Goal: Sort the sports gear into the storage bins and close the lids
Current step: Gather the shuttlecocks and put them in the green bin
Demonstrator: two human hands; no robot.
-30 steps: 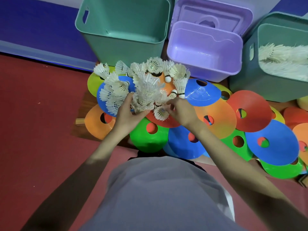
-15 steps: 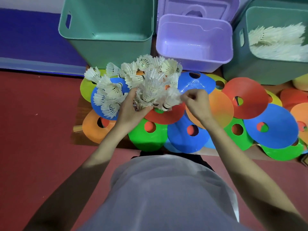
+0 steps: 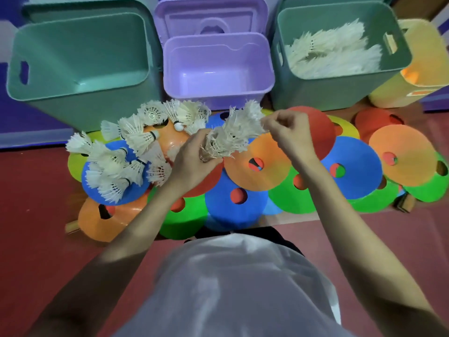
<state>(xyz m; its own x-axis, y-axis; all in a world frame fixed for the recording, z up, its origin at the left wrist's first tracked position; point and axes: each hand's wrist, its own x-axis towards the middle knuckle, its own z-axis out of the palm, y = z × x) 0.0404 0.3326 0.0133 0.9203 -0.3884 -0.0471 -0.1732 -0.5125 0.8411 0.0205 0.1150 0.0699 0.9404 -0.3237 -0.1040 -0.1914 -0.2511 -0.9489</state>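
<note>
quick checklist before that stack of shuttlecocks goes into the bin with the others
1. Left hand grips the base of the shuttlecock stack: ok.
2. Right hand pinches the top end of the stack: ok.
3. Right green bin, already holding shuttlecocks, is open: ok.
4. Room left in that bin: ok, feathers lie below the rim.
5. Stack nested tightly enough to carry in one piece: cannot tell, blurred.
6. All shuttlecocks gathered: not ok, loose shuttlecocks lie on the cone discs.
</note>
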